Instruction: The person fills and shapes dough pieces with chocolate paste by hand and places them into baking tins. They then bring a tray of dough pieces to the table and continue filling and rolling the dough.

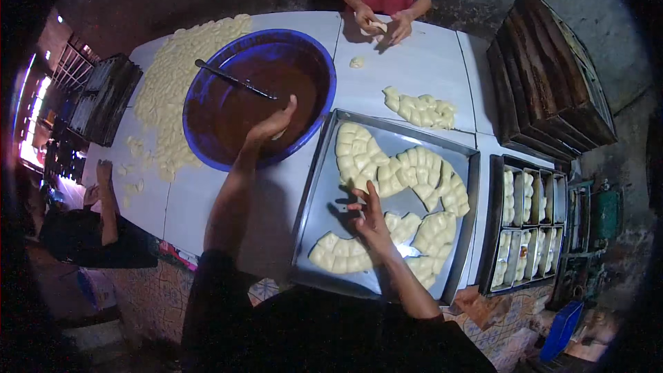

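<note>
My left hand [271,124] reaches over a blue basin [329,69] of smooth brown filling [238,121], its fingers stretched out. A small pale patch shows under that hand; I cannot tell what it is. A dark-handled spatula [235,79] lies across the filling. My right hand [371,221] is open, fingers apart, above a large metal tray [314,200]. Rows of joined pale dough pieces [359,155] lie in curved groups on the tray, and more dough pieces [342,254] sit near its front edge.
Loose dough pieces [166,97] cover the table's left side; another cluster [421,109] lies behind the tray. A co-worker's hands [387,26] handle dough across the table. Another person's arm [107,200] reaches in at left. Filled loaf tins [528,228] and stacked dark trays [545,76] stand right.
</note>
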Available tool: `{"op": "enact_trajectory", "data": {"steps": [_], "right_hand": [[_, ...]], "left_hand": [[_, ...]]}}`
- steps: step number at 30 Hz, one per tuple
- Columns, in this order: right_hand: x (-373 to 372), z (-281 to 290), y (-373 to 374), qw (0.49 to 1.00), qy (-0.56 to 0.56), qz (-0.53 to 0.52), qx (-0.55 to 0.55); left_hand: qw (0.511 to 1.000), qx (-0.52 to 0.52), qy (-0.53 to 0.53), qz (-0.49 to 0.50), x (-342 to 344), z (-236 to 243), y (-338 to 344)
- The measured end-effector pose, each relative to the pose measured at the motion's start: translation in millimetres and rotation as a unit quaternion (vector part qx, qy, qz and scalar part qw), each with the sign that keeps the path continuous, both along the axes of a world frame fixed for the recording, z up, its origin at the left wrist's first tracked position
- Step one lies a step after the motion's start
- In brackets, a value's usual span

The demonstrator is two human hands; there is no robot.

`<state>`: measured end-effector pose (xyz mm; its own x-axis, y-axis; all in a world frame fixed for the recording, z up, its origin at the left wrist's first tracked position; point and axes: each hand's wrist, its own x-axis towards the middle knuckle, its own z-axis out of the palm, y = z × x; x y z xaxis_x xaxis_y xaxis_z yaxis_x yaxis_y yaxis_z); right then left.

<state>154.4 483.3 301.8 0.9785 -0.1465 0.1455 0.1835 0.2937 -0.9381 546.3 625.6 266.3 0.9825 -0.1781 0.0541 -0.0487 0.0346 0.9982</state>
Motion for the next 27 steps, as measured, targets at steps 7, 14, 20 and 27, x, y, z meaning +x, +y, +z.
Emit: {"op": "enact_trajectory", "data": {"steps": [7,14,20,27], "right_hand": [[-4,-15,-13,0.992,0.037,-0.094,0.072],[-6,2,-1,0.937,0.193,-0.124,0.264],[-54,31,1,0.922,0.024,-0.188,-0.338],[-83,36,-13,0.941,-0.044,-0.230,-0.243]], "left_hand": [[0.969,0.245,0.006,-0.041,-131,89,-38],[0.912,-0.193,0.328,-0.152,-324,121,-30],[0.946,-0.115,0.235,-0.192,-372,118,-15],[0.947,-0.085,0.149,-0.271,-406,92,-11]]}}
